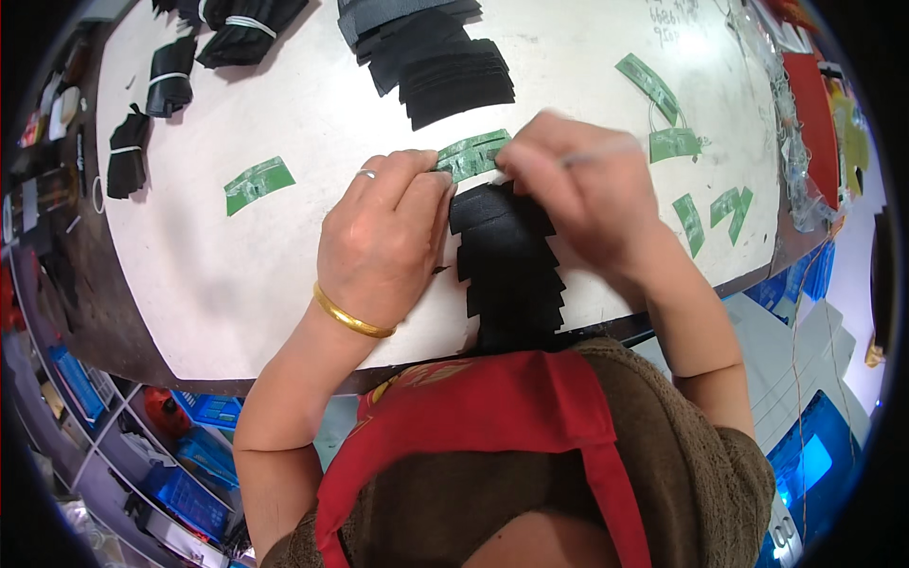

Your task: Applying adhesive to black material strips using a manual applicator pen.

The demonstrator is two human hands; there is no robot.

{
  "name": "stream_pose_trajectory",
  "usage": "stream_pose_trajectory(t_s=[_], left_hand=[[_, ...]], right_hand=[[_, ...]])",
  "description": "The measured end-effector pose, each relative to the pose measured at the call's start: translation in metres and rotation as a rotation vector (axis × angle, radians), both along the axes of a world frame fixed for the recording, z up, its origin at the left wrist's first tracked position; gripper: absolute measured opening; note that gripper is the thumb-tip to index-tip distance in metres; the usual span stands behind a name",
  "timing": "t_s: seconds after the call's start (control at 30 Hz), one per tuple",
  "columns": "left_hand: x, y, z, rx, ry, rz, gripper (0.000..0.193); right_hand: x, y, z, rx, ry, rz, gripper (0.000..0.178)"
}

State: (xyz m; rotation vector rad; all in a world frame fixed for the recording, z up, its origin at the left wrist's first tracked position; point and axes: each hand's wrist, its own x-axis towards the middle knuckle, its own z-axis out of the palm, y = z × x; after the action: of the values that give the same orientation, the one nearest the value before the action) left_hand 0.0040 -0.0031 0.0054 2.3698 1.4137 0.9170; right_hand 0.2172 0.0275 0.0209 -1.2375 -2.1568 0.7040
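Observation:
A curved green template [475,154] with dark slots lies on the white table in front of me. My left hand [383,227], fingers bent and close together, pins its left end down. At its right end is my right hand [578,180], blurred by motion, with the fingers pinched around a slim pale pen-like stick [606,150]. Just below the template, a fanned row of overlapping black fabric pieces [507,251] runs toward my body. Beyond the template lies another overlapping stack of black pieces [459,80].
Other green templates lie at the left [259,186] and right [674,144] on the white tabletop [227,284]. Tied black bundles [170,78] sit at the far left. Clear plastic [800,180] and a red sheet [811,123] are along the right edge. Shelves with blue trays [194,497] stand lower left.

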Motion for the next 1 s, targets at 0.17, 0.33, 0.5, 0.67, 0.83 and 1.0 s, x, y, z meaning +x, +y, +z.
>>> stream_pose_trajectory(t_s=[0.17,0.33,0.5,0.67,0.83,1.0], left_hand=[[-0.001,0.0,0.0,-0.022,-0.026,-0.089,0.018],[-0.005,-0.007,0.006,-0.083,-0.044,-0.146,0.019],[-0.001,-0.003,0.015,-0.035,-0.08,-0.104,0.018],[-0.005,0.011,0.009,-0.078,-0.028,-0.035,0.018],[-0.004,0.014,0.004,-0.02,0.003,-0.067,0.019],[-0.003,0.015,0.001,0.0,-0.013,-0.067,0.019]], right_hand=[[-0.001,0.022,-0.01,-0.059,0.315,-0.025,0.028],[0.008,0.01,-0.013,-0.133,0.373,0.023,0.028],[0.018,0.007,-0.001,-0.284,0.585,-0.257,0.04],[0.017,0.005,0.0,-0.462,0.667,-0.309,0.038],[0.015,0.001,-0.003,-0.488,0.641,-0.288,0.036],[0.015,0.002,0.0,-0.527,0.588,-0.264,0.035]])
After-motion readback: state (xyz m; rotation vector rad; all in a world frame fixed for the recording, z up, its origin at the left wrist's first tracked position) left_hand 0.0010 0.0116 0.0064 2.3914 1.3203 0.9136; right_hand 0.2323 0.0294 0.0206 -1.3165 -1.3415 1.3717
